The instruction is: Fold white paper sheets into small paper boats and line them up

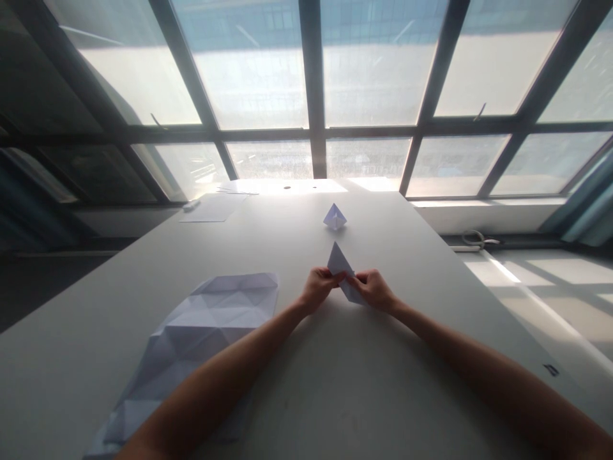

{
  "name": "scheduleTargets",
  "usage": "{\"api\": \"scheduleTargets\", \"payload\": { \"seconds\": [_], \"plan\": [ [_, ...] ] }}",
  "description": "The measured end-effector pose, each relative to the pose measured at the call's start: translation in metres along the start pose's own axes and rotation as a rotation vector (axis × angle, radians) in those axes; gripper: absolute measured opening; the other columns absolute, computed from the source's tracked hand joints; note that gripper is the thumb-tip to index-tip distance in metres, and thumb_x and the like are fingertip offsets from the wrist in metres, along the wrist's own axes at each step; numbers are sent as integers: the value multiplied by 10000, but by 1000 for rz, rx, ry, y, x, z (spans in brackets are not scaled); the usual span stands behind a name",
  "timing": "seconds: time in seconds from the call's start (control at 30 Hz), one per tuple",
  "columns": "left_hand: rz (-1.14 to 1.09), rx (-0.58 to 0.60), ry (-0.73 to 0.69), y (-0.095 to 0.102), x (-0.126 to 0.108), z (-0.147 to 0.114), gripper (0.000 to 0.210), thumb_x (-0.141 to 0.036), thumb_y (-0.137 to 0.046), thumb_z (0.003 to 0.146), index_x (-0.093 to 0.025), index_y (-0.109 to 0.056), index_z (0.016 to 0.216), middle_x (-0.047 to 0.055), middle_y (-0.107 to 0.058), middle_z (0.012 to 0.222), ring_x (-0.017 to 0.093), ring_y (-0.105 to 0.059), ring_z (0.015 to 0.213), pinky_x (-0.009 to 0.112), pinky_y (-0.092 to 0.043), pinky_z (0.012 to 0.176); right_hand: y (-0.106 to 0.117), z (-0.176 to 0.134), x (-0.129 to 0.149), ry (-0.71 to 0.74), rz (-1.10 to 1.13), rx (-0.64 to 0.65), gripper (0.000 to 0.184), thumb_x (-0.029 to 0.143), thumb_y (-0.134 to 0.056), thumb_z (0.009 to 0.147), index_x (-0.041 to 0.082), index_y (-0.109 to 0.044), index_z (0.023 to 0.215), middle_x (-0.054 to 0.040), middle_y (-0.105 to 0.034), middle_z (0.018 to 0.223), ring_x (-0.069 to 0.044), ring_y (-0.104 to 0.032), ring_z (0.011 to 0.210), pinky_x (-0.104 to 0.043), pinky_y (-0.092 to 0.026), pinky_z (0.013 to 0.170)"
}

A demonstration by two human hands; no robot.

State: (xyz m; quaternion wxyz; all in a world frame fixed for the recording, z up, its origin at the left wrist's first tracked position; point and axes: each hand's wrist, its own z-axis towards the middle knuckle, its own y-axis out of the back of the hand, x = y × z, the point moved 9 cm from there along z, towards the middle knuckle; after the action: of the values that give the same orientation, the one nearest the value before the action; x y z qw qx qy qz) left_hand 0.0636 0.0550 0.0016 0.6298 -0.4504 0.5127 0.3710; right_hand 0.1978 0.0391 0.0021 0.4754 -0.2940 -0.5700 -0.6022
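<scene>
Between my two hands is a folded piece of white paper (pixel 339 259), roughly a diamond with a pointed tip facing away from me. My left hand (pixel 320 285) pinches its left side, thumb on top. On the right side, my right hand (pixel 373 289) grips the same paper with thumb and fingers. Both hands are low over the white table, with the thumbs close together near the paper's middle. Beyond them stands a small folded paper boat (pixel 334 218) with a pointed peak. The fingers beneath the paper are partly hidden.
A large creased paper sheet (pixel 211 313) lies at the left, partly under my left forearm. Flat sheets (pixel 213 208) rest at the table's far left. The white table (pixel 383 396) reaches toward tall windows (pixel 368 70). A coiled cable (pixel 474 239) is beyond its right edge.
</scene>
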Motion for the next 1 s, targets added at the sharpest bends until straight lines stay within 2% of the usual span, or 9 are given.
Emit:
{"api": "scheduleTargets", "payload": {
  "seconds": [0.1,0.2,0.37,0.53,0.73,1.0],
  "plan": [
    [-45,-44,-10,5,-1,1,386,-422,-854,646,-86,-778,819,103,-748,777,218,-681,712,373,-538,784,1,1,2,-2,-13,2,515,587,-560,825,130,-606,591,19,-453,523,-103,-369,519,-240,-236,473],
    [-143,-79,8,10,1,3,398,-406,-863,639,-85,-776,857,111,-750,820,221,-685,748,393,-536,828,-3,0,7,16,18,89,432,541,-633,779,129,-644,648,16,-506,563,-111,-409,543,-237,-266,490],
    [-166,7,81,4,9,4,386,-373,-888,605,-87,-774,837,113,-748,829,217,-682,751,399,-525,846,-4,-2,13,35,59,128,353,474,-664,758,124,-703,745,4,-584,626,-127,-473,576,-236,-311,516],
    [-146,6,38,3,7,3,366,-365,-889,599,-106,-775,831,98,-749,817,224,-683,748,385,-524,815,-5,-2,12,-2,75,123,356,466,-673,762,121,-685,675,-8,-606,585,-121,-496,531,-229,-310,486],
    [-1,25,-57,-4,-10,-3,343,-388,-849,655,-90,-777,809,96,-740,749,209,-660,661,319,-507,659,-9,-5,6,-66,121,127,383,477,-675,770,113,-696,655,-48,-643,549,-141,-549,494,-230,-360,461],
    [-65,4,43,-2,3,-1,406,-415,-880,602,-91,-775,821,106,-745,791,222,-678,703,377,-534,776,-10,-3,2,-35,145,162,510,585,-613,802,93,-726,732,-44,-630,597,-145,-530,534,-244,-362,490]
  ]
}}
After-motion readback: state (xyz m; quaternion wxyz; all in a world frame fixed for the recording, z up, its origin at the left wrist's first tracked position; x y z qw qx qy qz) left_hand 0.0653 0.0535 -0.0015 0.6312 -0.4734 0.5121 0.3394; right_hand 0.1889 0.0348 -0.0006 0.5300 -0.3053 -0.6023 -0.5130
